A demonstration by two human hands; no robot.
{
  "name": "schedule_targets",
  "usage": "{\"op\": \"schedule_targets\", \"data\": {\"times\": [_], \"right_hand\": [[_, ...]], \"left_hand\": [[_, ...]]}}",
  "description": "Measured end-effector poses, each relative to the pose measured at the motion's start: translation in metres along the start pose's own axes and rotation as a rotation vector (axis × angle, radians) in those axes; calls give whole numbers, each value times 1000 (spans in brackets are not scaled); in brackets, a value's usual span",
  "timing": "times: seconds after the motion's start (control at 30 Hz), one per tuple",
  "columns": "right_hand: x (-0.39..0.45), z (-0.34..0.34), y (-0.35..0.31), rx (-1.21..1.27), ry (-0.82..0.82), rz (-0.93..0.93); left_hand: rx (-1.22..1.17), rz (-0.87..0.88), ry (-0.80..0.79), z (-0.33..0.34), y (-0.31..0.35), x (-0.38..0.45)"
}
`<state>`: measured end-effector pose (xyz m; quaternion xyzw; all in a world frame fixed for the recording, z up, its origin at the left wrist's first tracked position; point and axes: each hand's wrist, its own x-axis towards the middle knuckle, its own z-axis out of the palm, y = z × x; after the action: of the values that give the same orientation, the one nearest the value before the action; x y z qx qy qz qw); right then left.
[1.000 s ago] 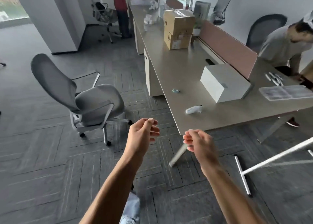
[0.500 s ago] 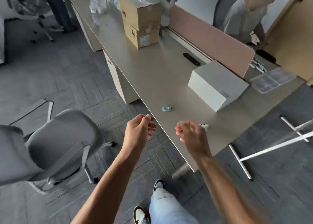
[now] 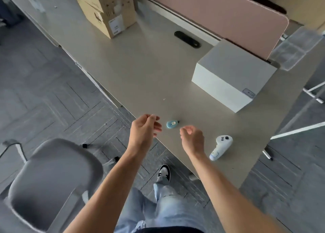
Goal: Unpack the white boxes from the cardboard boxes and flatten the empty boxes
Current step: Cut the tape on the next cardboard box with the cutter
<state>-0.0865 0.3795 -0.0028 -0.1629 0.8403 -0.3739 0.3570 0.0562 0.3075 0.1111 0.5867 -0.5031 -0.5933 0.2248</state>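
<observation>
Two brown cardboard boxes (image 3: pixel 107 9) stand stacked at the far left of the long beige desk (image 3: pixel 144 70). A white box (image 3: pixel 232 74) sits at the desk's right, against the pink divider. My left hand (image 3: pixel 145 129) hovers over the desk's near edge with fingers loosely curled and holds nothing. My right hand (image 3: pixel 192 138) hangs above the desk, fingers loosely curled, also holding nothing. Between the two hands lies a small blue cutter (image 3: pixel 172 124).
A white handheld controller (image 3: pixel 220 147) lies right of my right hand. A grey office chair (image 3: pixel 51 176) stands at the lower left. A pink divider (image 3: pixel 219 19) runs along the desk's far side, a clear plastic tray (image 3: pixel 295 47) beyond it. White metal legs (image 3: pixel 299 129) lie on the floor at right.
I have stepped closer to the desk and the view has tilted down. Both hands have moved forward over the desk edge, either side of the blue cutter.
</observation>
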Motion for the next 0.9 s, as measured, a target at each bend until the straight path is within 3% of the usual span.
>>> {"op": "schedule_targets", "data": {"times": [0.3, 0.5, 0.9], "right_hand": [[59, 62, 17, -111, 45, 249], [73, 90, 5, -204, 174, 337], [96, 133, -30, -138, 189, 337]], "left_hand": [[62, -95, -118, 4, -4, 75], [105, -107, -183, -15, 4, 109], [115, -118, -246, -69, 28, 169]]}}
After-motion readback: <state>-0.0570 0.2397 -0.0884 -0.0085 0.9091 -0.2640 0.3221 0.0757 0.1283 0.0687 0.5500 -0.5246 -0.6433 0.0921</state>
